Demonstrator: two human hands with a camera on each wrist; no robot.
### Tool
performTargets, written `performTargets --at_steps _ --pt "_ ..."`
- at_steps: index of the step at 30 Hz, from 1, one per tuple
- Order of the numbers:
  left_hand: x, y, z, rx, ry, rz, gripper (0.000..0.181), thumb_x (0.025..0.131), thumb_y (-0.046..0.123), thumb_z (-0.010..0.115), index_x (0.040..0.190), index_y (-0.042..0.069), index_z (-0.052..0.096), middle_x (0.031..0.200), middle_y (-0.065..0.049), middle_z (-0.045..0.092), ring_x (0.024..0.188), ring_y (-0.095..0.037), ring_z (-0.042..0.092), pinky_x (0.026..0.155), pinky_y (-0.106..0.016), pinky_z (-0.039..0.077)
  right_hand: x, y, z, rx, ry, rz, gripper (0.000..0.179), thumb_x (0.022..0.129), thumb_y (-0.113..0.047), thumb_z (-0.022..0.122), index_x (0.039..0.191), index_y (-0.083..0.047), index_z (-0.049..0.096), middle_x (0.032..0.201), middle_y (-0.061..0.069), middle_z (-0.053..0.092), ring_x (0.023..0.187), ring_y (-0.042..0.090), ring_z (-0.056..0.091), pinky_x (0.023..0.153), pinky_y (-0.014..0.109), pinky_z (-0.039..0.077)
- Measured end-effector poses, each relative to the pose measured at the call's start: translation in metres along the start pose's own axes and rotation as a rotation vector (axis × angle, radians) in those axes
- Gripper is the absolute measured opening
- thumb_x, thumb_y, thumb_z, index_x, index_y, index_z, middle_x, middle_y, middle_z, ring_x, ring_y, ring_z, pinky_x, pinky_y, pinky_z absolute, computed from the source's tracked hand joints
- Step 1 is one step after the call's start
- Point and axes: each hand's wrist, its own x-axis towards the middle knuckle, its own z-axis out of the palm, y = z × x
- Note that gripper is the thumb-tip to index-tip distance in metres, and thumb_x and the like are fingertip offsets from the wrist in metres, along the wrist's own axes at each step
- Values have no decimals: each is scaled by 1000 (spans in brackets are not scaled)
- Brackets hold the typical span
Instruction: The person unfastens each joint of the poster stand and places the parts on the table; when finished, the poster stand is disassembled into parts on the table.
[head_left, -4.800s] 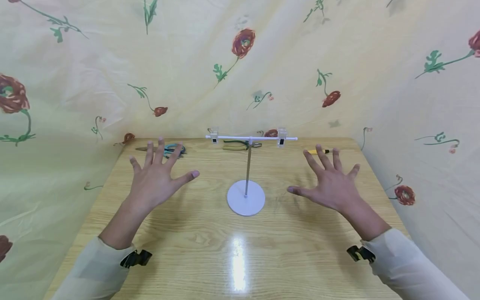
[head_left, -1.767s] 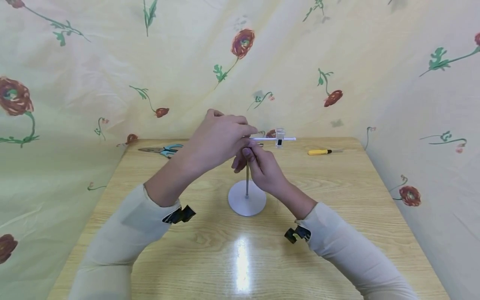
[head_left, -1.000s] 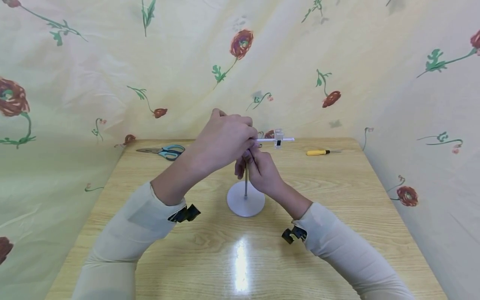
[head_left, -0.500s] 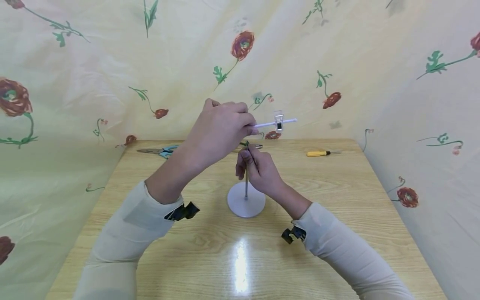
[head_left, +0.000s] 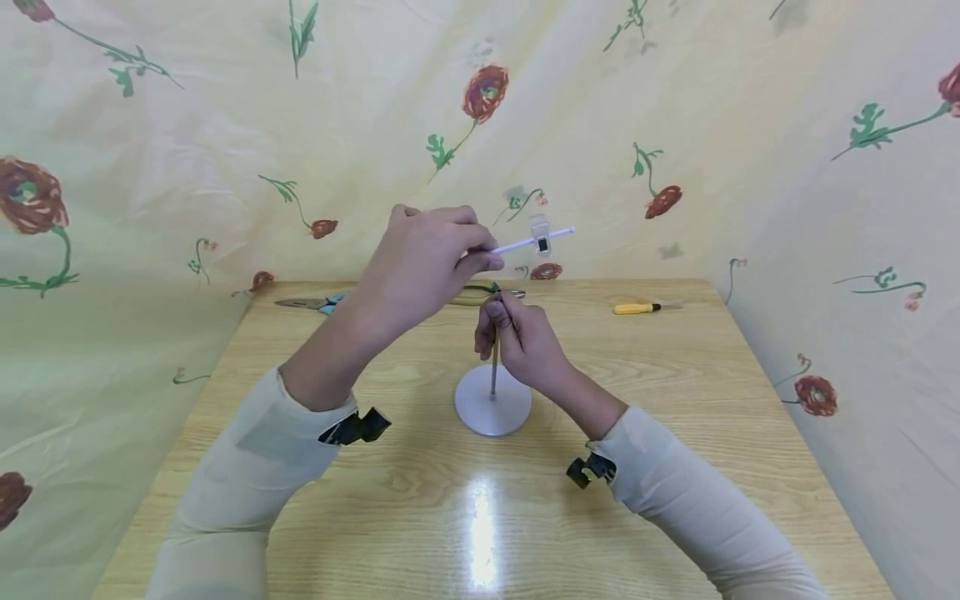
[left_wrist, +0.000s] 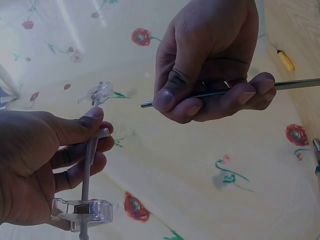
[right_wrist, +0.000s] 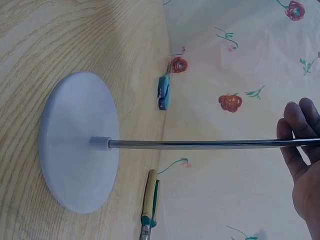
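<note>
My left hand pinches a white plastic crossbar near its middle, where a short socket sticks out. Clear plastic clips sit on the crossbar, one clip toward its right end and another clip on the other side of the fingers. The bar tilts up to the right, apart from the pole. Lower down, my right hand grips the thin metal pole near its top, and the bare tip shows in the left wrist view. This pole stands upright in a round white base on the table.
Blue-handled scissors lie at the back left of the wooden table. Behind the pole are pliers with yellow-green handles. A yellow screwdriver lies at the back right. Flowered cloth hangs behind and beside the table.
Both hands came from spread above the table to the stand's top. The left hand has lifted the crossbar off the pole, then up and left. The right hand keeps holding the pole.
</note>
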Motion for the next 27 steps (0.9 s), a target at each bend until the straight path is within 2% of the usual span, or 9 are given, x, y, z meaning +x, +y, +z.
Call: performTargets --at_steps 6,12,15,19,22,25,27 --pt "-4 -6 1 -44 22 -67 25 104 38 76 116 18 86 105 5 81 87 -16 75 96 -58 44 0 0 -1 -1 -9 -7 27 117 0 40 97 2 58 74 12 71 59 20 69 56 39 62" --pt "-10 -15 3 -98 -2 -147 26 104 39 77 116 19 86 107 5 81 85 -18 74 104 -62 41 0 3 -1 10 -13 4 29 117 -1 40 96 2 59 74 12 72 59 20 69 57 31 61" --pt "-13 -21 6 -128 -9 -191 24 104 39 78 116 20 87 107 5 80 84 -17 76 103 -61 41 0 3 -1 14 -19 7 29 118 -2 40 96 2 59 75 12 72 60 19 69 56 37 63" --pt "-17 -28 7 -166 -14 -250 22 103 39 79 115 22 87 109 5 81 85 -16 78 97 -58 42 -1 5 -1 10 -21 13 29 118 -2 40 96 2 59 75 13 72 60 19 69 55 48 63" --pt "-20 -33 8 -201 -13 -289 21 103 39 80 115 22 87 111 5 82 79 -17 75 90 -51 42 -1 5 -1 1 -21 17 29 118 -2 40 96 2 59 75 12 72 60 19 69 55 48 63" --pt "-24 -39 9 -260 -17 -327 19 104 36 80 113 21 87 109 4 82 69 -19 68 76 -43 47 0 5 0 0 -22 20 29 118 -3 41 96 1 58 74 12 72 60 19 69 56 47 63" --pt "-27 -43 10 -303 -26 -356 17 104 34 80 112 21 87 105 3 81 62 -21 63 63 -37 49 0 4 0 1 -22 21 29 118 -3 41 95 1 58 74 12 72 60 19 70 56 47 63"
